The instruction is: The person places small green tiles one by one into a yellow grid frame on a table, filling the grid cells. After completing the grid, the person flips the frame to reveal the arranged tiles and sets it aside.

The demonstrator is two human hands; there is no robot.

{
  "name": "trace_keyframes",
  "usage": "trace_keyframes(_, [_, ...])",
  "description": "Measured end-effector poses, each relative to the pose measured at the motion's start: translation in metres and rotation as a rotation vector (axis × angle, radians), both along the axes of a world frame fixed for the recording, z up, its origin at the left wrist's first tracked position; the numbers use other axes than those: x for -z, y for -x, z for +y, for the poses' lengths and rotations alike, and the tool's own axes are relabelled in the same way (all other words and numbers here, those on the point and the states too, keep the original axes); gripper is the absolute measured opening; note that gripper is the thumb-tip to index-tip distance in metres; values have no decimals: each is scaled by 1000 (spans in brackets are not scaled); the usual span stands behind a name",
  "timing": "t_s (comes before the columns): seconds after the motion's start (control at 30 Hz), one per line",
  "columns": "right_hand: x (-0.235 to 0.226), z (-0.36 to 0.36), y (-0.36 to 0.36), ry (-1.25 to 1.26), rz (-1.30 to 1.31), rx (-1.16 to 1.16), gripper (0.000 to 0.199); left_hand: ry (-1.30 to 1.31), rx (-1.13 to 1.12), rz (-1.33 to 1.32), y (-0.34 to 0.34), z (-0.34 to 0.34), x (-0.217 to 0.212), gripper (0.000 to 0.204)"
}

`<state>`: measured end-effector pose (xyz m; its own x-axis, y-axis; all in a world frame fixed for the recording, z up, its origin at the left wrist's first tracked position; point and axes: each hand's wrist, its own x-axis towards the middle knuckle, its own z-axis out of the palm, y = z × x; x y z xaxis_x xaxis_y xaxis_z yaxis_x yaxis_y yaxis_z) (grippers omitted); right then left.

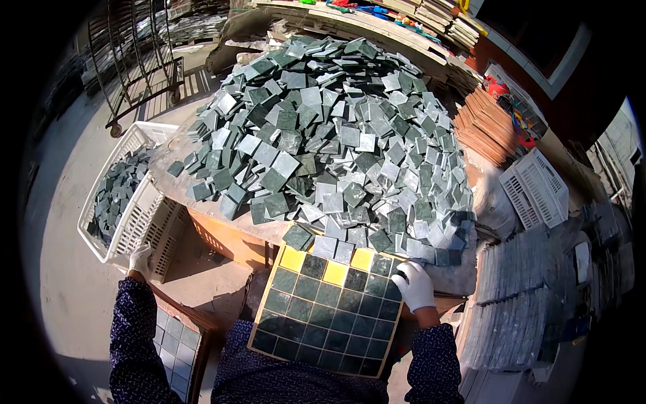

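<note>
A yellow grid tray point(334, 272) lies on my lap, most of its cells filled with dark green square tiles point(316, 316). My right hand point(415, 285), in a white glove, presses on a tile at the tray's upper right corner. My left hand point(139, 259), also gloved, grips the rim of a white plastic crate point(114, 252) at my left. A large heap of loose green and grey tiles point(330, 141) covers the table right behind the tray.
The white crate holds several dark tiles point(116, 192). A finished tile sheet point(173, 347) lies at my lower left. Stacks of tile sheets point(518, 303) stand at the right, an empty white basket point(536, 188) beyond them. A metal trolley point(138, 74) stands far left.
</note>
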<state>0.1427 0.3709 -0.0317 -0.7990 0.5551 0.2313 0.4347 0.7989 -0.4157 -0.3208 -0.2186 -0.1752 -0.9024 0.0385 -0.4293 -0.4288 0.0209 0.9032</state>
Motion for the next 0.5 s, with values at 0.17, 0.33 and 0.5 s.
trace_keyframes(0.17, [17,-19,45,145,60,196,40,-98,-530,529,181,-202,-192,55])
trace_keyframes(0.33, [13,10,17,163,-65,517,62,81,222,587,59,104,-195,46])
trace_keyframes(0.5, [-3,-20,47,-99,33,278,49,428,805,1165,-150,271,-181,45])
